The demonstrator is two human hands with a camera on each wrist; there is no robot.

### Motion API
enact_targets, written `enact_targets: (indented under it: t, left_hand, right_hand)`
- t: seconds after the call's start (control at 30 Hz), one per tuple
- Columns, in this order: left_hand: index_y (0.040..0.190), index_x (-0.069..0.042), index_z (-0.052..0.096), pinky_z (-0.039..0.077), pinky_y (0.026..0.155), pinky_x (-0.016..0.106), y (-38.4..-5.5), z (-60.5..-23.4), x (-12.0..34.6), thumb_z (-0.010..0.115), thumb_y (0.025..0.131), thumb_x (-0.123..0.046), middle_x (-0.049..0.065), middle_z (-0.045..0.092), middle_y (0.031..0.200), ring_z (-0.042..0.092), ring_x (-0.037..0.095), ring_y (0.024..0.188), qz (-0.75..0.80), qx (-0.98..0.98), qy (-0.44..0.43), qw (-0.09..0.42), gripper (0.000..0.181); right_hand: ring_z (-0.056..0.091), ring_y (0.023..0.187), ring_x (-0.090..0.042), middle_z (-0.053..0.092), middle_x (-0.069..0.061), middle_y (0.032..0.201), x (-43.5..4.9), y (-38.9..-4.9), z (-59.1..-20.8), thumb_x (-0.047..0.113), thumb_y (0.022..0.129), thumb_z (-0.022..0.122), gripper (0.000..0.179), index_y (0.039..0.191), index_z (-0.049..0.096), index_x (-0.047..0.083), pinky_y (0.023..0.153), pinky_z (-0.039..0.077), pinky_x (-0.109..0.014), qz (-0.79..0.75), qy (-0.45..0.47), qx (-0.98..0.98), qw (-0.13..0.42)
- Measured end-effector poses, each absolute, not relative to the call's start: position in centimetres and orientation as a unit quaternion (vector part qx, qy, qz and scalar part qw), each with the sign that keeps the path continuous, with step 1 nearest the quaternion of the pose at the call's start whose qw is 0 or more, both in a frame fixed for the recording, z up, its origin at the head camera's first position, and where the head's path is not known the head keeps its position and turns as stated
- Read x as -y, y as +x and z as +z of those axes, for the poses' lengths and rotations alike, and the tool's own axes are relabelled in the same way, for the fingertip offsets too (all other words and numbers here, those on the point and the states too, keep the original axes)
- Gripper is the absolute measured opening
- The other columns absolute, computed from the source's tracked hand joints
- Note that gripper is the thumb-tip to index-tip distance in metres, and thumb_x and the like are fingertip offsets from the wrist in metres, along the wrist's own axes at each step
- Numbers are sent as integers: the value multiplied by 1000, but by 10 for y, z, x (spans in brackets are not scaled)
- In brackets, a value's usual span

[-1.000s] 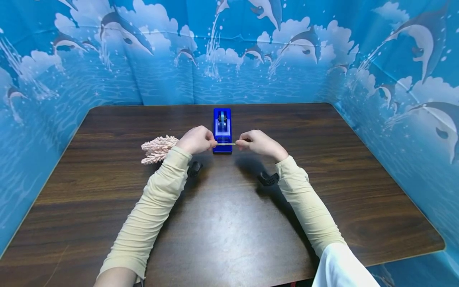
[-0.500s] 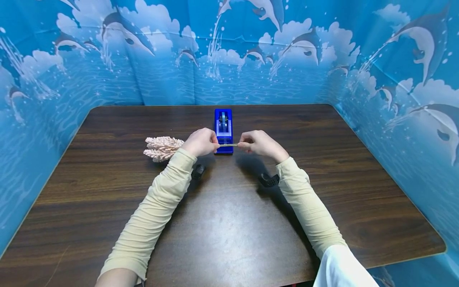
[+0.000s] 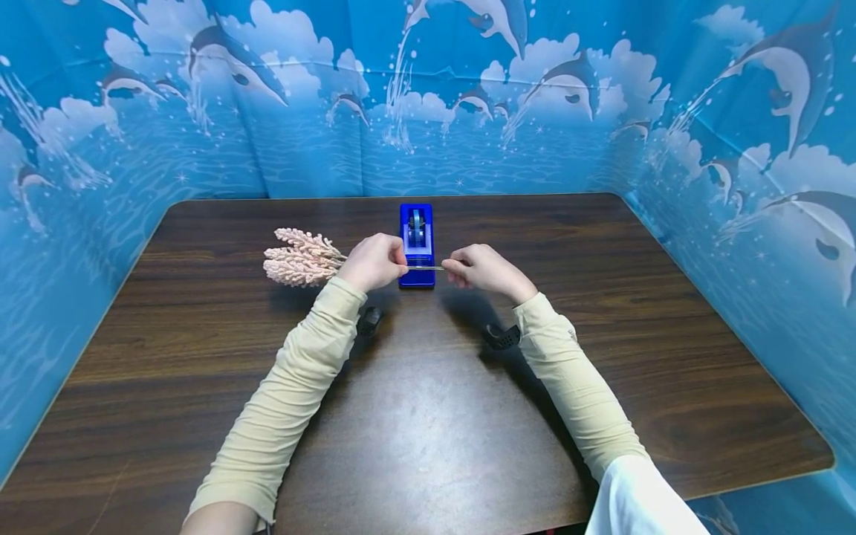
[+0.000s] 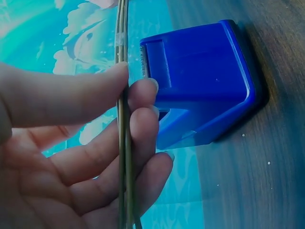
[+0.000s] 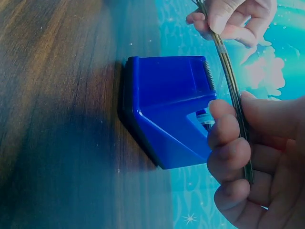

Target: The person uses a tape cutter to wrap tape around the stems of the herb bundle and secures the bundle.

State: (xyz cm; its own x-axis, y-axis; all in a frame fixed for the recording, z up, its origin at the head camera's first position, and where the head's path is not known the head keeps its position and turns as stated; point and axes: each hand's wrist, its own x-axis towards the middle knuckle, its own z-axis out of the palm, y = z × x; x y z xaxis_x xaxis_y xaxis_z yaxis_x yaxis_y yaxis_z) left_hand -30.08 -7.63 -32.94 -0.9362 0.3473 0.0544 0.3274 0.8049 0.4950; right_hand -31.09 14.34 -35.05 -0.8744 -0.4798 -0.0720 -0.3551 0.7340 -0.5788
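My left hand [image 3: 374,263] pinches a bundle of thin green-brown stems between thumb and fingertips. Pale pink flower sprays [image 3: 301,260] fan out from it to the left, raised over the table with a shadow below. The right hand [image 3: 488,267] holds the tail ends of the same stems [image 5: 232,81], its fingers curled round them in the right wrist view. A small band of clear tape [image 4: 121,39] wraps the stems between the two hands. Just behind the stems stands a blue tape dispenser [image 3: 417,279], its toothed cutting edge [image 5: 209,76] facing them in the right wrist view.
The dark wood table [image 3: 428,416] has rounded far corners. A blue curtain [image 3: 428,148] printed with dolphins hangs behind it and along both sides. Black wrist cameras [image 3: 501,336] hang under both forearms.
The flower heads have turned and spread upward in the head view, as the bundle rolled between the fingers. My left hand has shifted slightly right; the right hand stays nearly in place.
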Motion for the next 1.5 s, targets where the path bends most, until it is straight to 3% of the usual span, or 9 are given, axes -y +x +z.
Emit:
enact_targets:
  t: [0.2,0.37,0.57,0.83,1.03,1.2,1.33,1.43,1.5]
  left_hand:
    - [89,-4,65,41,69,30,-302,-327,81,59,94,-22,9,69,82,56,19,73,240,-950,176,95,19]
    - [83,-2,69,38,64,26,-304,-328,87,46,101,-25,8,69,74,49,13,63,196,-952,183,149,38]
    - [75,-4,67,38,64,28,-307,-330,90,59,94,-22,-1,58,63,52,18,69,204,-957,182,102,27]
    - [77,-7,62,46,78,39,-306,-328,89,71,84,-19,5,64,72,60,26,81,220,-960,166,51,16]
    - [75,-7,58,46,80,42,-305,-327,88,71,82,-16,12,66,82,60,29,84,229,-959,161,34,17]
    - [77,-6,57,45,76,40,-305,-328,88,75,79,-19,13,65,87,58,28,82,243,-957,151,37,22]
    - [91,-3,64,44,75,37,-305,-331,87,67,89,-30,10,64,89,56,25,82,252,-956,138,66,27]
    - [91,-2,69,41,69,33,-305,-332,85,55,97,-31,6,62,80,52,21,74,246,-957,138,70,33]
    - [89,-2,71,40,68,33,-305,-333,84,53,98,-27,5,62,77,51,21,72,239,-959,140,63,32]
  right_hand:
    - [51,56,-12,56,2,63,-145,-311,-350,24,100,53,30,81,63,3,59,42,-26,-269,-230,-932,80]
    - [50,56,-11,55,1,64,-146,-310,-350,24,99,55,28,84,63,2,60,41,-26,-269,-229,-933,76]
    - [50,59,-12,59,-2,67,-146,-309,-349,22,97,59,24,86,65,2,59,41,-26,-284,-227,-930,57]
    - [53,60,-12,63,-8,74,-145,-311,-353,24,97,58,21,90,63,5,57,43,-26,-287,-229,-929,52]
    - [50,64,-15,59,-4,72,-144,-310,-354,27,102,48,35,89,66,0,63,41,-28,-277,-228,-932,51]
    - [49,67,-15,61,-4,76,-143,-310,-355,23,99,55,26,89,67,2,65,40,-28,-274,-227,-934,36]
    - [50,68,-16,64,-9,80,-142,-311,-356,22,96,60,19,89,67,6,65,40,-27,-279,-226,-933,14]
    - [51,68,-17,64,-7,78,-141,-311,-357,22,94,63,17,88,68,7,65,40,-28,-278,-226,-933,0]
    - [51,68,-17,63,-5,77,-140,-311,-357,22,94,63,18,89,69,6,65,39,-27,-277,-226,-934,-2]
